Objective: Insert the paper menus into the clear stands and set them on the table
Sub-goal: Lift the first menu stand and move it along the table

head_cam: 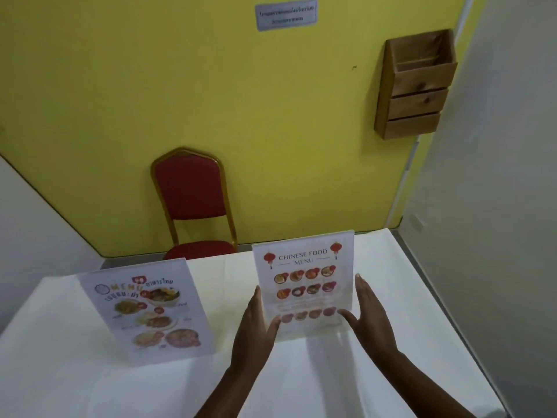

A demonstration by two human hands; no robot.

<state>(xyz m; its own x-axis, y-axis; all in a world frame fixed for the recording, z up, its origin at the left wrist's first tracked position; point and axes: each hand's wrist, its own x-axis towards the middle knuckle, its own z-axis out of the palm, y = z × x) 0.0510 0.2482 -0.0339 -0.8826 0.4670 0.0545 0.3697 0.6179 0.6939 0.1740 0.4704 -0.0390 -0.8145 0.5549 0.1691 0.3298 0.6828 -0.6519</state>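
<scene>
Two clear stands with paper menus inside stand upright on the white table point(90, 381). The Thai menu stand point(147, 312) is at the left, with no hand on it. The Chinese food menu stand point(304, 282) is in the middle. My left hand point(256, 327) lies flat against its left edge, thumb on the lower front. My right hand point(367, 312) presses its right edge, thumb on the lower front. Both hands hold that stand between them.
A red chair with a gold frame point(193, 200) stands behind the table against the yellow wall. A wooden wall rack point(416, 86) hangs at the upper right. The table's right edge point(428, 294) runs close to a grey wall.
</scene>
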